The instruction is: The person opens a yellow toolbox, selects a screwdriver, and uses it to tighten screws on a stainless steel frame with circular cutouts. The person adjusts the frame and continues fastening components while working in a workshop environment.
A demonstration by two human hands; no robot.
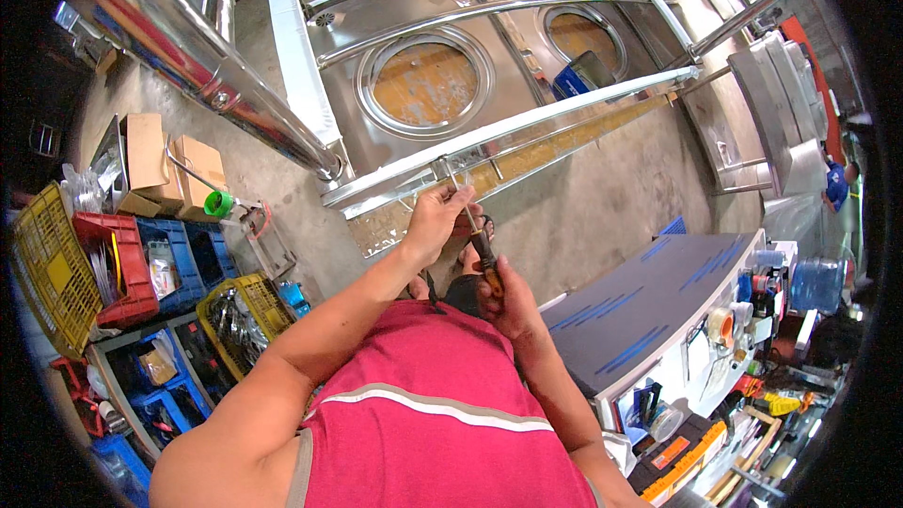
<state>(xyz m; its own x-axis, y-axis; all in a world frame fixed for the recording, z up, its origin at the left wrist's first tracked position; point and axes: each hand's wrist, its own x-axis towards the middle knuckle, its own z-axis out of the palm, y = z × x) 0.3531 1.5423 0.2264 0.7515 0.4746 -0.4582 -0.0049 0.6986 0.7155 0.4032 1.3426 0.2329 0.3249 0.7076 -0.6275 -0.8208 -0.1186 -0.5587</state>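
Observation:
My right hand [510,298] is wrapped round the dark and amber handle of a screwdriver [484,259], held in front of my body. Its thin metal shaft slants up and to the left toward the near edge of a stainless steel frame [395,169]. My left hand [438,226] is closed about the upper part of that shaft, thumb and fingers pinched together close to the frame. Whether the tip sits on a screw is too small to tell. Two round ringed openings [425,83] show in the steel top beyond the near rail.
A blue and black object [585,75] lies on the steel top. Thick shiny tubes [212,66] rise at the left. Crates [118,259], cartons [155,165] and parts bins stand left on the concrete floor. A grey-topped table [640,306] and a cluttered bench are at the right.

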